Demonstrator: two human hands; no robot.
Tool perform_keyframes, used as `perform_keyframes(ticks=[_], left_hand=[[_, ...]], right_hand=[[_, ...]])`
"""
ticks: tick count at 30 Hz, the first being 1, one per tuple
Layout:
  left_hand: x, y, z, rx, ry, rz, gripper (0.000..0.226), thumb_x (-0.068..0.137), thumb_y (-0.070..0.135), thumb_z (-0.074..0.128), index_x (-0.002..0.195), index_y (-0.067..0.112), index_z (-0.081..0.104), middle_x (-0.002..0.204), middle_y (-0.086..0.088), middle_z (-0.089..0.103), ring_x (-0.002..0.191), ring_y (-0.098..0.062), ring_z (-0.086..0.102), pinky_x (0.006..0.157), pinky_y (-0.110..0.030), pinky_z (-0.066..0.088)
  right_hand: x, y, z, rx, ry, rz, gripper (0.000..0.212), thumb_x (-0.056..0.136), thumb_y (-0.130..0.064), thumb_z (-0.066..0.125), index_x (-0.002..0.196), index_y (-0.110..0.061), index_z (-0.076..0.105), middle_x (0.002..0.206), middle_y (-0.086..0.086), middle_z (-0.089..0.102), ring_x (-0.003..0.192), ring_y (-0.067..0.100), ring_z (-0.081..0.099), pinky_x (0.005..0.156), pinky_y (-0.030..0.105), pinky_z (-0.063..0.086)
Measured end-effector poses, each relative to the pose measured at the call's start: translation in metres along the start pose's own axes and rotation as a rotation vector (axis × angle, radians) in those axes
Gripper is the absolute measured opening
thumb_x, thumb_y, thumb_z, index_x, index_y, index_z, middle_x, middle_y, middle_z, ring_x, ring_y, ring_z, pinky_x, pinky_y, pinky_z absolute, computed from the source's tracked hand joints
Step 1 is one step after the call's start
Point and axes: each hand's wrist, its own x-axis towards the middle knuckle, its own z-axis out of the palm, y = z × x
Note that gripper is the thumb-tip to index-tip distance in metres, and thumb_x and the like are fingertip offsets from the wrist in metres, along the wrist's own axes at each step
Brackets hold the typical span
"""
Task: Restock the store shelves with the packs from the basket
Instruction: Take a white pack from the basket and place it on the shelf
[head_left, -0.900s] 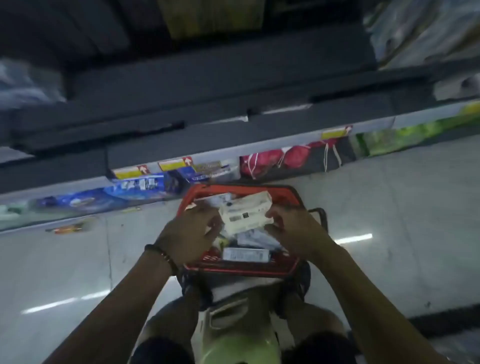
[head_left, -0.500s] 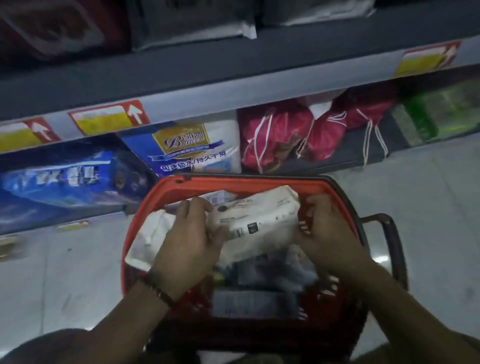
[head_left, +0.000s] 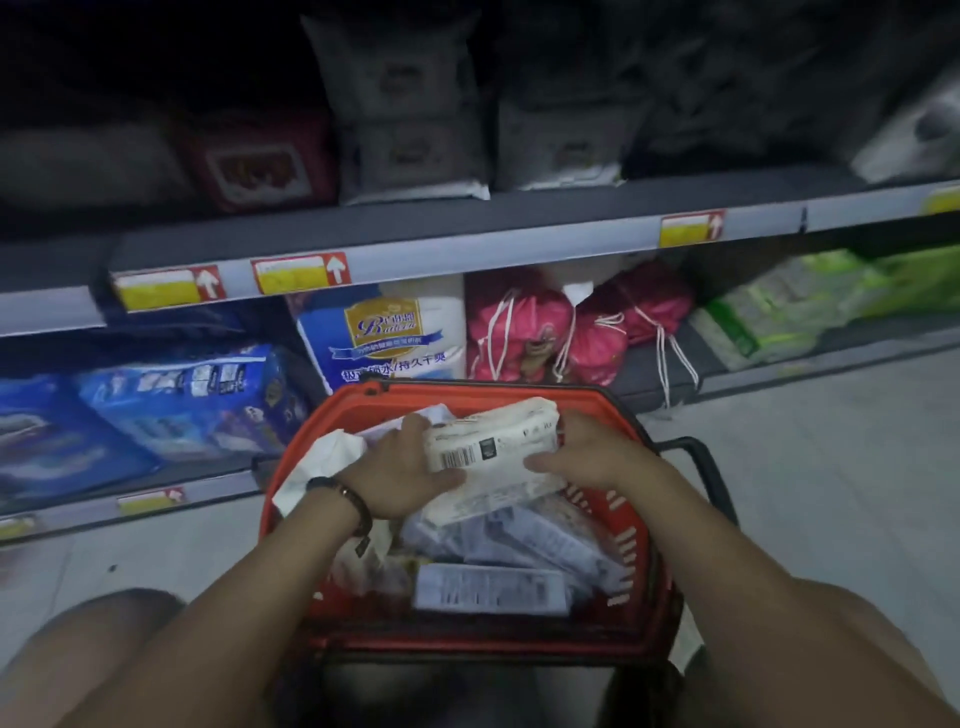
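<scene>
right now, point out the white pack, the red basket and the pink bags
white pack (head_left: 496, 470), head view, middle of its face, right of the barcode
red basket (head_left: 467, 391), head view, far rim
pink bags (head_left: 514, 327), head view, front of the left bag, bottom shelf

Pack (head_left: 498, 452) between left grip (head_left: 395, 478) and right grip (head_left: 597, 457), now tipped so its barcode face turns upward. The right thumb has slid onto that face. Person has dropped from standing to a crouch, bringing basket (head_left: 467, 389) and shelves (head_left: 467, 228) closer.
</scene>
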Motion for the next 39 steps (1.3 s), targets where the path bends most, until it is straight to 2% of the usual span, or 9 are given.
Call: perform_keyframes(ticks=[4,9,13,20,23,27,31,36,39], left_hand=[[-0.018,0.002,-0.008,-0.105,-0.036,-0.143,0.094,0.097,0.057,0.06,0.159,0.007,0.011,0.12,-0.006,0.067,0.09,-0.018,0.069,0.069,-0.028,0.053],[-0.012,0.017,-0.025,-0.153,0.001,-0.216,0.079,0.096,0.065,0.056,0.139,-0.001,0.047,0.107,-0.013,0.075,0.091,-0.035,0.078,0.048,-0.023,0.05],[-0.014,0.038,-0.032,0.007,-0.112,-0.251,0.058,0.098,0.06,0.057,0.131,0.013,0.05,0.105,-0.005,0.067,0.065,-0.023,0.07,0.042,-0.023,0.048],[0.025,0.017,0.005,-0.146,0.005,-0.303,0.064,0.105,0.062,0.036,0.127,0.01,0.066,0.127,-0.012,0.069,0.109,-0.025,0.067,0.097,-0.035,0.052],[0.031,0.018,0.024,-0.331,0.061,-0.351,0.04,0.106,0.045,0.05,0.117,0.007,0.059,0.126,-0.018,0.068,0.111,-0.034,0.067,0.084,-0.033,0.055],[0.054,-0.012,0.029,-0.757,0.026,-0.422,0.068,0.079,0.064,0.071,0.111,0.004,0.074,0.105,-0.017,0.079,0.098,-0.039,0.077,0.088,-0.049,0.061],[0.044,0.0,0.027,-0.908,0.003,-0.432,0.042,0.101,0.053,0.056,0.115,0.014,0.067,0.111,-0.018,0.077,0.102,-0.042,0.074,0.089,-0.059,0.058],[0.028,0.009,0.02,-0.852,0.167,-0.331,0.047,0.091,0.067,0.056,0.122,0.033,0.051,0.125,-0.007,0.065,0.107,-0.036,0.07,0.083,-0.067,0.059],[0.005,0.032,-0.007,-0.729,0.311,-0.133,0.03,0.101,0.056,0.049,0.12,0.033,0.052,0.12,-0.003,0.067,0.103,-0.029,0.069,0.077,-0.059,0.064]], right_hand=[[-0.041,-0.028,-0.038,-0.226,-0.036,0.077,0.069,0.099,-0.056,0.064,0.149,-0.011,0.054,0.147,0.009,0.059,0.128,0.029,0.061,0.096,0.033,0.052],[-0.045,-0.006,-0.064,-0.094,0.134,-0.015,0.053,0.099,-0.057,0.063,0.109,-0.006,0.072,0.105,0.016,0.071,0.098,0.028,0.071,0.087,0.037,0.056],[-0.021,0.006,-0.043,0.116,0.136,0.11,0.037,0.101,-0.048,0.063,0.088,-0.014,0.06,0.083,0.007,0.065,0.07,0.021,0.064,0.062,0.031,0.055],[0.038,-0.008,-0.005,0.381,-0.064,0.249,0.067,0.099,-0.063,0.057,0.147,-0.017,0.051,0.143,0.017,0.06,0.117,0.044,0.064,0.094,0.054,0.057],[0.047,-0.013,0.002,0.365,-0.069,0.251,0.064,0.096,-0.058,0.064,0.141,-0.013,0.057,0.134,0.014,0.065,0.113,0.039,0.067,0.096,0.059,0.057],[0.052,-0.013,-0.005,0.519,-0.094,0.344,0.05,0.096,-0.052,0.071,0.126,-0.013,0.06,0.106,0.012,0.063,0.083,0.036,0.063,0.083,0.056,0.053],[0.053,-0.009,0.002,0.635,-0.097,0.371,0.044,0.089,-0.048,0.078,0.113,-0.014,0.068,0.111,0.014,0.074,0.097,0.041,0.071,0.085,0.064,0.057],[0.066,0.011,0.018,0.84,0.051,0.285,0.08,0.048,-0.058,0.09,0.115,-0.02,0.072,0.117,0.012,0.074,0.098,0.043,0.074,0.071,0.073,0.058],[0.023,-0.018,0.0,0.991,0.193,0.136,0.063,0.061,-0.059,0.088,0.112,-0.023,0.073,0.115,0.007,0.076,0.098,0.039,0.075,0.066,0.065,0.063]])
